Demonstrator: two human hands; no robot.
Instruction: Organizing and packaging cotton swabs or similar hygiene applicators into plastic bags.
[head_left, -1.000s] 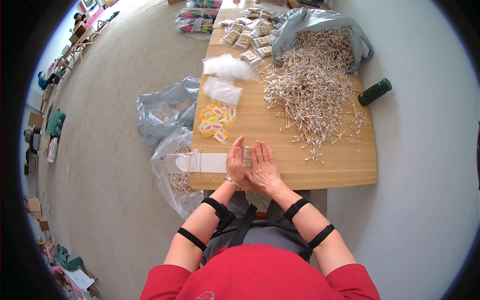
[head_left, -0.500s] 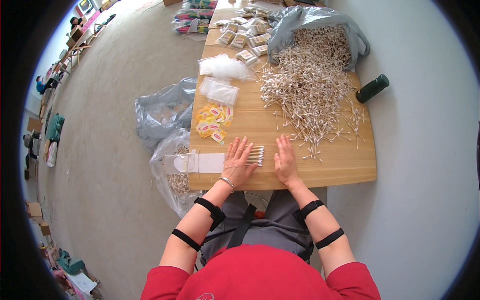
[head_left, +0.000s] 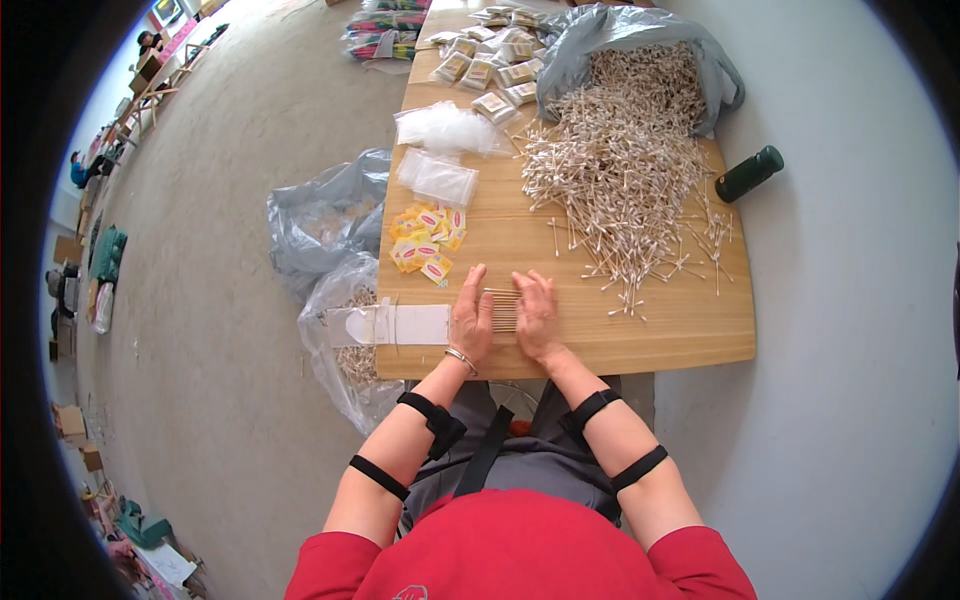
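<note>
A small row of cotton swabs (head_left: 503,309) lies flat on the wooden table (head_left: 680,335) near its front edge. My left hand (head_left: 471,318) presses against the left end of the row and my right hand (head_left: 536,314) against the right end, fingers straight and flat on the table. A big loose heap of cotton swabs (head_left: 625,165) spreads out beyond my hands, spilling from a grey plastic bag (head_left: 700,60).
Small yellow labels (head_left: 428,238) lie left of the heap, with clear plastic bags (head_left: 438,178) behind them and filled packets (head_left: 490,60) at the far end. A white card strip (head_left: 385,325) hangs off the left edge above grey sacks (head_left: 330,225). A dark green bottle (head_left: 748,174) stands on the right.
My hands were pressed together around the swabs, then spread apart. My right hand has now come back in, and both hands squeeze the row from its ends.
</note>
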